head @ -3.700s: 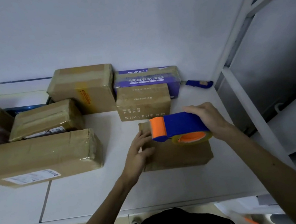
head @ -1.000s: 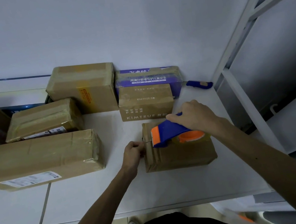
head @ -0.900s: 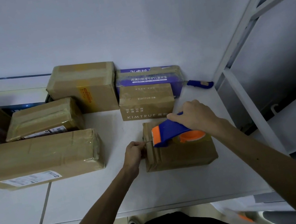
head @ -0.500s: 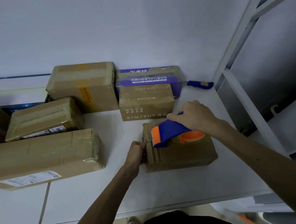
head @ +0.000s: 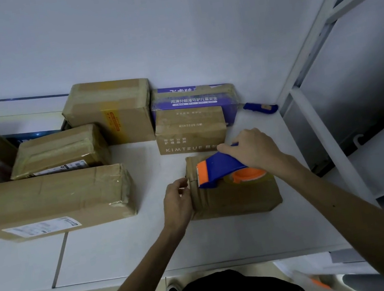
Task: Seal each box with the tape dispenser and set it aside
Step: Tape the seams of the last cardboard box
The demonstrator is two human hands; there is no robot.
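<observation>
A small brown cardboard box (head: 237,198) lies on the white table (head: 117,252) in front of me. On top of it sits a blue and orange tape dispenser (head: 217,170), tilted with its orange blade end toward the box's left edge. My right hand (head: 253,150) grips the dispenser's blue handle from above. My left hand (head: 177,201) is at the box's left end, its fingers curled and pinching the tape end against that edge.
Several taped brown boxes crowd the left and back: a long one (head: 54,203), a flat one (head: 61,151), a tall one (head: 110,113), a KIMTRUE box (head: 190,130) before a purple box (head: 193,97). A blue-handled tool (head: 260,108) lies by the wall. A white rack frame (head: 323,139) stands right.
Over the last second almost nothing moved; my left hand shifted slightly at the box's left end. Earlier, the dispenser was held level above the box and has since come down tilted onto it.
</observation>
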